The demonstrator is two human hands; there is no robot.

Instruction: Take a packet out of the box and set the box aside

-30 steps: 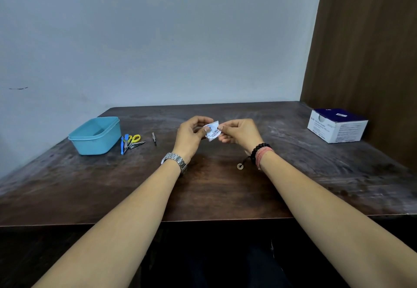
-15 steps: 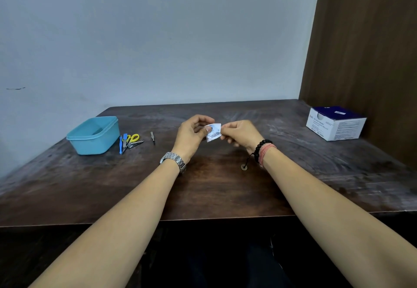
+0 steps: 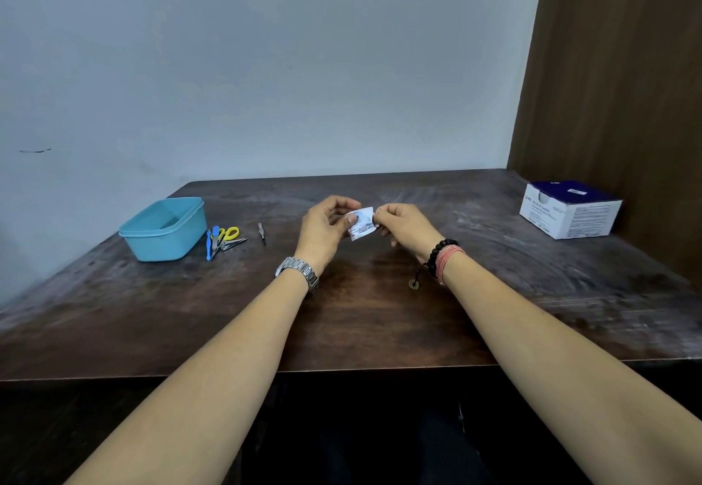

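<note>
A small white printed packet (image 3: 361,224) is held above the middle of the dark wooden table (image 3: 357,317). My left hand (image 3: 323,230) pinches its left edge between thumb and fingers. My right hand (image 3: 404,228) pinches its right edge. A metal watch is on my left wrist, and dark beads and a pink band are on my right wrist.
A light blue plastic tub (image 3: 163,228) stands at the left. Beside it lie small yellow-handled scissors (image 3: 228,235), a blue tool (image 3: 209,243), nail clippers and a thin metal tool (image 3: 261,233). A white and blue box (image 3: 568,209) sits at the right, by a wooden panel.
Both hands still hold the packet between them in about the same place; my right fingers have shifted a little along its edge.
</note>
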